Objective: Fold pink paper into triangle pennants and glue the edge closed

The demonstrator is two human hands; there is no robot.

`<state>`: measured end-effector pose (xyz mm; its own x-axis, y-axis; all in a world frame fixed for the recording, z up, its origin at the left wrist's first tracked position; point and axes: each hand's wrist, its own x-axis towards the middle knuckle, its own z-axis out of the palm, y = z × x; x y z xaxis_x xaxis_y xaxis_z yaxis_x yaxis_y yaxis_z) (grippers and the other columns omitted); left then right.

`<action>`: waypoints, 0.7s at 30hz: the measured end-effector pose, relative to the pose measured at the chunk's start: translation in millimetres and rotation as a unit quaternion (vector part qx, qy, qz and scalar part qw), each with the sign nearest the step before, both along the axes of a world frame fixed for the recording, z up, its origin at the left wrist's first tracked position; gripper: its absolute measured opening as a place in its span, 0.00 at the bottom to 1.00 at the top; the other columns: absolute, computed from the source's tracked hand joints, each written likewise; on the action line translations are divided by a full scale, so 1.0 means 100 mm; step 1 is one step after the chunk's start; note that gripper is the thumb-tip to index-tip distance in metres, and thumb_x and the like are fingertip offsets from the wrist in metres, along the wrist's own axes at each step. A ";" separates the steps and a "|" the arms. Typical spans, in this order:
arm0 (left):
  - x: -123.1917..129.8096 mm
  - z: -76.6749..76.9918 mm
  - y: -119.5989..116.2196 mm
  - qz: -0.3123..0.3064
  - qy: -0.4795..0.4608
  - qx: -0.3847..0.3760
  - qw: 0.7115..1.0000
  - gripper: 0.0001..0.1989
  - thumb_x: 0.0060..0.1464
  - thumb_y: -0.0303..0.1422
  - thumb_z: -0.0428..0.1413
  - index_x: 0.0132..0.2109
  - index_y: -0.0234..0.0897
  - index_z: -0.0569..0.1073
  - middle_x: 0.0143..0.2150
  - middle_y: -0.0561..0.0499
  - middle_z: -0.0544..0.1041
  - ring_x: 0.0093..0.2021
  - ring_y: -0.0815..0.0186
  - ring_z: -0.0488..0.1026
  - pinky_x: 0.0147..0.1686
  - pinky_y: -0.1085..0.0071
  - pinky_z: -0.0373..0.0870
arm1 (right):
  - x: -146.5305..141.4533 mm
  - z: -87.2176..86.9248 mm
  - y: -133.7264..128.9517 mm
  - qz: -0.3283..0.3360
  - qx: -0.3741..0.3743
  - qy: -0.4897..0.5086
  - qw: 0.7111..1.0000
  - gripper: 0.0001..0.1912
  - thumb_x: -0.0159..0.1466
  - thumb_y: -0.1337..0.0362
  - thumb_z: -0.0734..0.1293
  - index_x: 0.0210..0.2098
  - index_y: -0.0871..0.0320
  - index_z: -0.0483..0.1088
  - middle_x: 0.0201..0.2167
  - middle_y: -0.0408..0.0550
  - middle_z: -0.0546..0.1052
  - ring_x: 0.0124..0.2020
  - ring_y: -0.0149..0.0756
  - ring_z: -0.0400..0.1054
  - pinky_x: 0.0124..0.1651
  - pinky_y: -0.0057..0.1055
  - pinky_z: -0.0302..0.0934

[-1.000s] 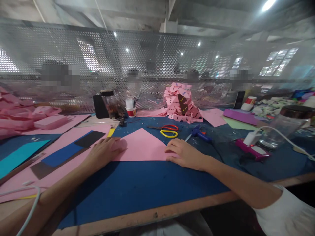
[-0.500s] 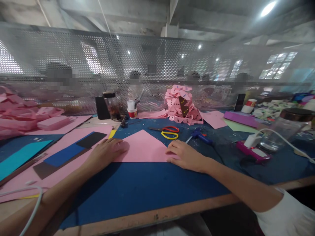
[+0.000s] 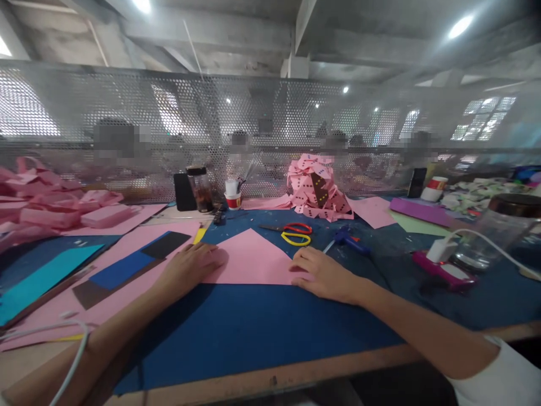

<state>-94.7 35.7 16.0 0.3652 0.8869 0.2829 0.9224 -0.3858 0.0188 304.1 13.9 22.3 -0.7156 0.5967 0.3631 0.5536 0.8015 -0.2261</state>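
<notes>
A pink paper sheet (image 3: 253,259) with a peaked far edge and a straight near edge lies in front of me on the blue work mat. My left hand (image 3: 194,264) rests on its left end, palm down, fingers stretched out over the paper. On the right end lies my right hand (image 3: 323,273), its fingers apart and touching the paper. Both hands press from above, and their palms are hidden. Just beyond the paper are scissors (image 3: 296,233) with one red and one yellow handle. A blue glue gun (image 3: 349,239) lies past my right hand.
Pink strips (image 3: 42,197) are heaped at far left, near blue and black pieces (image 3: 122,270) and a teal sheet (image 3: 51,279). A dotted pink paper pile (image 3: 310,186) stands at the back. Rightward are a magenta power strip (image 3: 443,273) and a jar (image 3: 486,237). A perforated screen (image 3: 270,101) closes the back.
The whole view has shifted slightly, so things appear a little lower and farther right. Both hands keep their places on the pink paper.
</notes>
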 end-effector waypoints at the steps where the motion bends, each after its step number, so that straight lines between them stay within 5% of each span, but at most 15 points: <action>1: 0.00 -0.01 0.00 0.008 -0.002 -0.001 1.000 0.16 0.63 0.44 0.52 0.51 0.50 0.81 0.60 0.48 0.79 0.61 0.49 0.73 0.61 0.56 0.66 | 0.00 0.00 0.00 0.000 0.001 0.000 1.000 0.13 0.71 0.58 0.69 0.50 0.58 0.76 0.47 0.52 0.75 0.52 0.44 0.68 0.59 0.42 0.65; 8: -0.01 -0.08 0.06 0.099 -0.028 0.018 0.995 0.28 0.61 0.52 0.53 0.61 0.44 0.75 0.61 0.41 0.76 0.61 0.44 0.72 0.61 0.52 0.67 | 0.01 -0.03 0.01 0.000 0.011 -0.003 1.000 0.13 0.70 0.58 0.70 0.50 0.58 0.76 0.48 0.52 0.75 0.53 0.43 0.69 0.59 0.41 0.65; 13: -0.03 -0.12 0.11 0.168 -0.033 0.022 0.985 0.37 0.56 0.63 0.52 0.59 0.40 0.75 0.64 0.35 0.72 0.64 0.36 0.67 0.60 0.42 0.64 | 0.02 -0.05 0.02 0.005 0.008 0.011 1.000 0.14 0.70 0.57 0.70 0.51 0.57 0.76 0.47 0.52 0.75 0.52 0.43 0.69 0.59 0.42 0.65; 21: 0.00 -0.13 0.14 0.182 -0.017 0.002 0.983 0.28 0.61 0.54 0.58 0.58 0.38 0.73 0.62 0.39 0.73 0.62 0.44 0.69 0.59 0.43 0.68 | 0.02 -0.06 0.03 0.003 0.019 -0.002 1.000 0.14 0.70 0.58 0.70 0.51 0.58 0.76 0.48 0.53 0.75 0.53 0.44 0.69 0.60 0.44 0.64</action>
